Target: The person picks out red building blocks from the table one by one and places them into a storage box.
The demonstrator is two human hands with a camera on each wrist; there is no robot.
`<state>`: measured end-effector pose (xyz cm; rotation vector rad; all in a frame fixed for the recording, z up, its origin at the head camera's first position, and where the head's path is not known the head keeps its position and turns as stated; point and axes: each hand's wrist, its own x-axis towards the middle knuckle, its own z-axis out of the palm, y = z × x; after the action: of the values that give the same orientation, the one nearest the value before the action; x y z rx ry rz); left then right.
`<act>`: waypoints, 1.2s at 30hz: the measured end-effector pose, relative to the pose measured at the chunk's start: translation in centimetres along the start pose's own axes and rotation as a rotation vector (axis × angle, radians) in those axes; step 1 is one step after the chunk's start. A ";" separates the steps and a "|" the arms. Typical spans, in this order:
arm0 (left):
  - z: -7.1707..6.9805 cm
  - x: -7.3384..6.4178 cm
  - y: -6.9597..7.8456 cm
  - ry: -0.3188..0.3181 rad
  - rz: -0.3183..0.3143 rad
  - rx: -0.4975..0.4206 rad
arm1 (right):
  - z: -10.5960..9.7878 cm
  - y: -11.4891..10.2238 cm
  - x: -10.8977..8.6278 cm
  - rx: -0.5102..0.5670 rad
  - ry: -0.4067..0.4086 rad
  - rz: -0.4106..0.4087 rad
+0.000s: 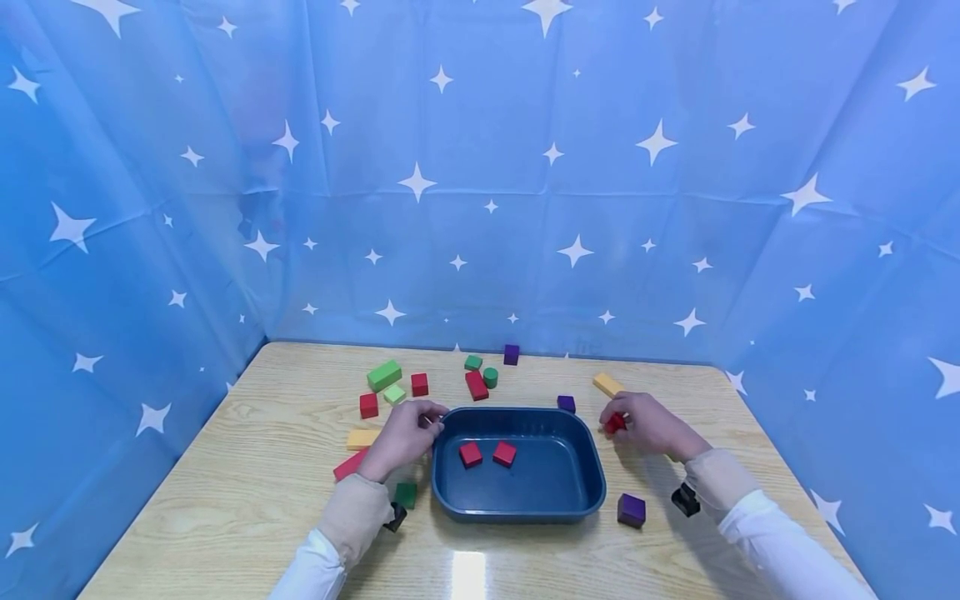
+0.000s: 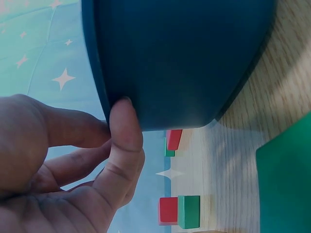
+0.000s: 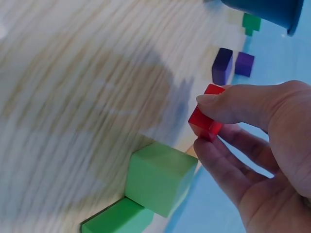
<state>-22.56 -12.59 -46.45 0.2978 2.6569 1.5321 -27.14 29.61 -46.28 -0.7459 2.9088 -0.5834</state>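
While the tray (image 1: pixel 547 475) stretches sideways, left grip (image 1: pixel 407 433) pinches it and right grip (image 1: pixel 652 418) a red block (image 3: pixel 201 119).

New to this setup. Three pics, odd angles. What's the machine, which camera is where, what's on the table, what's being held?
There's no robot here: a person is working with a bare left hand and right hand.

The wide picture comes from a camera worn on the head, looking forward and down. The other two come from a camera on each wrist, which is why they look tilted and close up.

On the wooden table sits a blue tray with two red blocks inside. Around it lie loose blocks in red, green, yellow and purple. A starry blue cloth hangs behind.

The left hand pinches the tray's rim; the right hand holds a small red block between thumb and fingers, beside the tray.
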 end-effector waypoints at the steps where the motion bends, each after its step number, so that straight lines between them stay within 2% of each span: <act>1: 0.0 0.0 0.0 0.000 0.001 0.000 | -0.1 -0.1 0.0 0.007 0.001 0.002; 7: 0.0 0.0 0.0 0.000 -0.006 0.003 | -0.4 -0.4 0.0 -0.009 0.031 -0.031; 13: 0.0 0.0 -0.1 0.012 -0.013 0.010 | -0.9 -1.2 0.3 -0.018 0.043 -0.023; 18: 0.0 0.0 -0.1 0.008 -0.013 0.008 | -1.7 -2.3 0.6 -0.023 0.044 -0.031; 28: -0.1 0.2 0.0 0.012 -0.013 0.017 | -3.5 -5.0 1.4 -0.057 0.059 -0.126; 36: 0.0 0.2 -0.1 0.009 -0.004 0.020 | -4.0 -7.4 2.0 -0.027 0.018 -0.165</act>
<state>-22.73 -12.59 -46.49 0.2870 2.6789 1.5107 -26.24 24.04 -39.73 -0.9962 2.8952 -0.5689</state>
